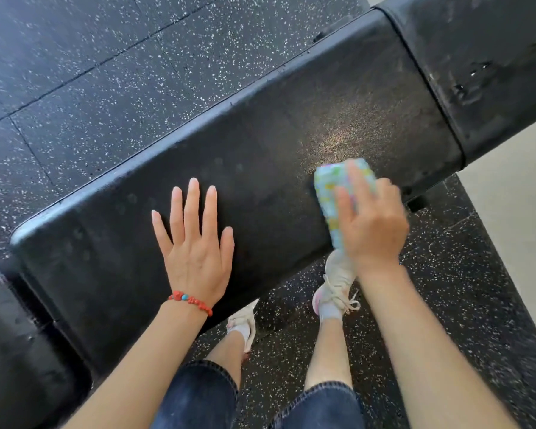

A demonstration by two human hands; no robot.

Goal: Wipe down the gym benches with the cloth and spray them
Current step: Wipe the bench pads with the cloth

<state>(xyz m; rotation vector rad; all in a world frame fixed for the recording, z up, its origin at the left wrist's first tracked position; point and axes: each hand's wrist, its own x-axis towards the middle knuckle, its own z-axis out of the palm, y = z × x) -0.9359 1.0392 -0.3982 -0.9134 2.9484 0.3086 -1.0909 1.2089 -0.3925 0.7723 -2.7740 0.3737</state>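
Note:
A long black padded gym bench (260,144) runs diagonally across the view, from lower left to upper right. My left hand (195,243) lies flat on its pad with fingers straight and spread; a red bead bracelet sits on that wrist. My right hand (369,221) presses a folded cloth (331,196), light blue with yellow and green checks, onto the pad near the bench's near edge. The right hand and cloth are blurred by motion. A faint sheen shows on the pad just beyond the cloth. No spray bottle is in view.
A second black pad section (489,63) joins the bench at upper right, and another black pad (19,351) sits at lower left. Black speckled rubber floor tiles (90,72) surround the bench. My legs and white sneakers (334,286) stand close to the near side.

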